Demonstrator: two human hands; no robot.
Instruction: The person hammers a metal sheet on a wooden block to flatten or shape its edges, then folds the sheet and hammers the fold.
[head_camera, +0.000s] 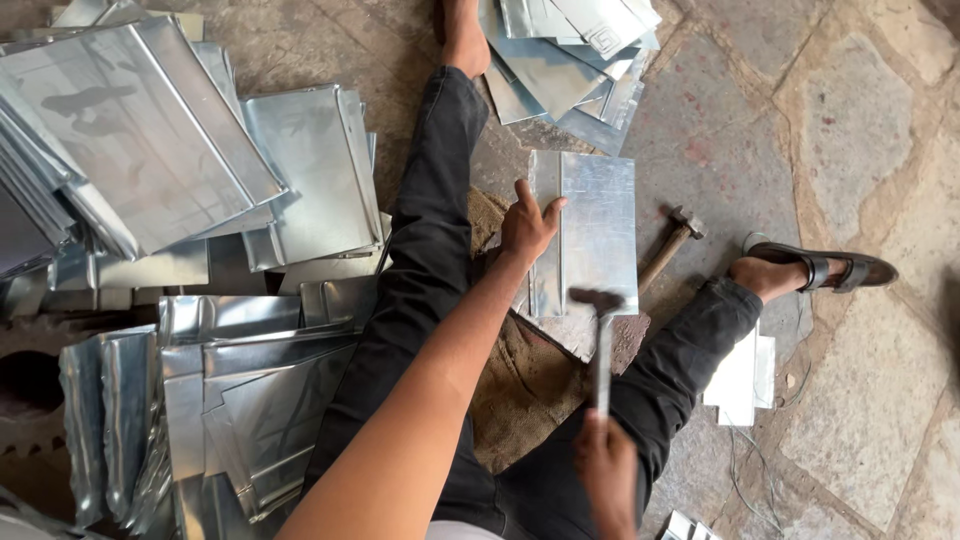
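Hammer is being gripped by the clenched right hand, head over the sheet's near edge. Left hand is lying flat, released, pressing the metal sheet on the floor.

Stacks of bent metal sheets lie at left and ahead on the stone floor; a second hammer rests near a sandal. Burlap cloth lies underneath.

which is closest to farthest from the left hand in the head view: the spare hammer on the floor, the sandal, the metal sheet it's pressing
1. Metal sheet: directly under the left hand, touching it, between the legs.
2. Spare hammer: lying on the stone floor just beyond the sheet's far edge.
3. Sandal: farthest, out past the hammer, by the foot.
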